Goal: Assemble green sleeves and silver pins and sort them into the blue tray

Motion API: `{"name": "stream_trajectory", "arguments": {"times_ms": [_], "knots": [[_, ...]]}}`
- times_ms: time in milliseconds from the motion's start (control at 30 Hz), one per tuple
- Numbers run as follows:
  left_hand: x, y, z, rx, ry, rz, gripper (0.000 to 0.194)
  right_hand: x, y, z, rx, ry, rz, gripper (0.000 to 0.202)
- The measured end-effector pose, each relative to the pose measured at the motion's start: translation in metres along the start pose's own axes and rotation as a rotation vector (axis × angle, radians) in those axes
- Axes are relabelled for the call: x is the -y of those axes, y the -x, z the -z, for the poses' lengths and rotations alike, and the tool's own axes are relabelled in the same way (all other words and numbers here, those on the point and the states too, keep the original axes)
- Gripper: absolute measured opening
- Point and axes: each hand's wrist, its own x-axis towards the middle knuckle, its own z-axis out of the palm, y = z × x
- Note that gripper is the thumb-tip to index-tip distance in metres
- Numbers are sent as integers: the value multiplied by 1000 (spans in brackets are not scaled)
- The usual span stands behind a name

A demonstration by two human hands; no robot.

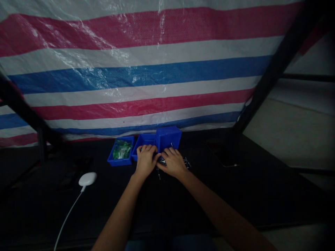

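My left hand (146,159) reaches over the front of the middle blue bin (134,153), its fingers curled and their tips hidden. Close beside it, my right hand (172,162) bends over a heap of small shiny metal pins (187,162) on the black table, thumb toward the left hand. What either hand pinches is too small and dark to make out. Behind the right hand, a blue bin (169,136) is tipped with its opening toward me. One loose metal pin (159,173) lies in front of the hands.
At the left, another blue bin (110,161) holds green-tinted clear packets (121,149). A white rounded device (88,179) with a cable rests on the black table (199,198). A dark flat phone-like object (222,155) lies right. Striped sheeting (146,80) hangs behind, between dark frame posts.
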Motion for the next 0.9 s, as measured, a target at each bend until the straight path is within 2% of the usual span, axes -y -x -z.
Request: {"name": "stream_trajectory", "arguments": {"times_ms": [233,467,600,733,800,900], "knots": [[-1,1,0,-33,-3,-13,16,1,1,-5,-22,3,-18,49],[-1,0,0,-30,11,12,16,3,2,2,49,1,-35,42],[-2,0,1,-33,19,14,16,1,2,2,-4,-38,-25,42],[-2,1,-1,-35,25,-4,16,-1,3,-7,-75,-52,-73,59],[-2,1,-2,-35,25,-12,16,-2,3,-10,-64,-42,-85,65],[-2,1,-2,-29,26,-21,15,-1,3,-9,-1,-35,-93,56]]}}
